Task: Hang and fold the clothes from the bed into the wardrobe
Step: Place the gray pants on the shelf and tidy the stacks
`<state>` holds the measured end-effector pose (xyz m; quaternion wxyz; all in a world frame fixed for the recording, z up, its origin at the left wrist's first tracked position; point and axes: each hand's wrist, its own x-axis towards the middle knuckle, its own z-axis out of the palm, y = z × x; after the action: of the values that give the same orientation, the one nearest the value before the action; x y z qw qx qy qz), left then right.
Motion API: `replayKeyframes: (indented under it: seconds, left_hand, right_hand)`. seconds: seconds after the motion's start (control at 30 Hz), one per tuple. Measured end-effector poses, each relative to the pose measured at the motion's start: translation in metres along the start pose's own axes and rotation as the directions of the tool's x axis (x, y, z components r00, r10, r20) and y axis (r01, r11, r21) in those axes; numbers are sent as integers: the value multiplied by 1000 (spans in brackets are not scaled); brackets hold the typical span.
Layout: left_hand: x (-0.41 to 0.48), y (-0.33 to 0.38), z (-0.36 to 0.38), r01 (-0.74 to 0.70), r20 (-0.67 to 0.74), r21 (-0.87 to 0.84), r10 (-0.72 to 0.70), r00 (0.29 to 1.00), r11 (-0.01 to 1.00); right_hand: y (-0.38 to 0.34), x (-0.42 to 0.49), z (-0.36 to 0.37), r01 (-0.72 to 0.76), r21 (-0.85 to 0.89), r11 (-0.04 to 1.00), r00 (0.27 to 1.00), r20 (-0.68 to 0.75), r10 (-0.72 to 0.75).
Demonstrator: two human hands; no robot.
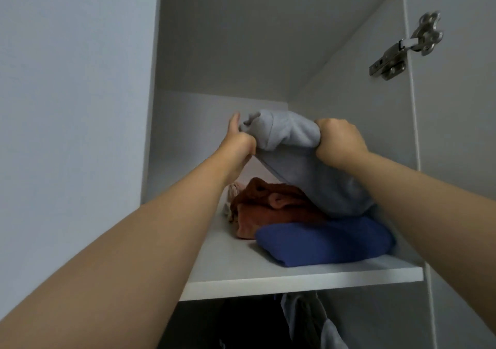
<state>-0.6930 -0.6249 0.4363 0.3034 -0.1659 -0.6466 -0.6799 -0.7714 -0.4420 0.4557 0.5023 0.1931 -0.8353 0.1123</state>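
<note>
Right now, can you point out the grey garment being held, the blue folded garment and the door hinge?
grey garment (291, 134): head view, its bunched upper fold.
blue folded garment (324, 242): head view, middle of its front.
door hinge (389, 61): head view, its metal arm.

Shelf left half bare, folded clothes stack filling right, open space above

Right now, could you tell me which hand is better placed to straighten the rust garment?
Probably the left hand: it holds the grey garment directly above the rust garment, while the right hand grips it over the blue garment, farther off.
</note>
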Motion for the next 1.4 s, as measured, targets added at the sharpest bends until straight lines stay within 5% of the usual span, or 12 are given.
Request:
replayKeyframes:
  seconds: [0.07, 0.2, 0.37, 0.47, 0.57, 0.7, 0.8, 0.83, 0.9, 1.13, 1.27, 1.4]
  left_hand:
    - [8, -3, -3, -138, 155, 559, 60, 986, 818]
    - [18, 9, -4, -124, -26, 907, 345, 938, 404]
    - [38, 59, -15, -295, 213, 804, 212, 954, 517]
    - [41, 87, -11, -167, 174, 828, 38, 984, 535]
    - [51, 118, -11, -73, 38, 939, 111, 993, 337]
    - [58, 130, -16, 31, -23, 999, 291, 957, -22]
    - [60, 126, -19, 98, 4, 972, 428, 904, -215]
    - [61, 124, -19, 114, 20, 959, 463, 886, -261]
    - [60, 119, -21, 117, 72, 939, 518, 852, -322]
    - [25, 68, -35, -41, 215, 899, 359, 908, -436]
    - [-17, 9, -48, -168, 139, 938, -115, 984, -304]
    - [-53, -23, -42, -152, 105, 984, -393, 914, -91]
  right_hand:
    - [-1, 12, 2, -19, 56, 998, 1000, 19, 18]
    - [-4, 29, 3, 10, 268, 963, 997, 70, -30]
    - [-15, 44, -1, -14, 462, 887, 971, 216, -97]
    - [-24, 52, 1, -101, 594, 798, 966, 251, -64]
    - [-34, 62, 11, -157, 697, 700, 971, 238, -20]
    - [-52, 63, 14, -129, 594, 794, 990, 122, 70]
    - [-79, 54, 20, -403, 696, 595, 726, 638, -254]
    - [-89, 52, 29, -432, 699, 570, 638, 683, -355]
    - [-109, 48, 47, -441, 767, 466, 653, 630, -420]
    - [-105, 18, 68, -576, 704, 416, 595, 710, -378]
    - [-51, 1, 51, -617, 598, 512, 673, 738, -51]
    - [-43, -26, 42, -607, 560, 563, 645, 762, -63]
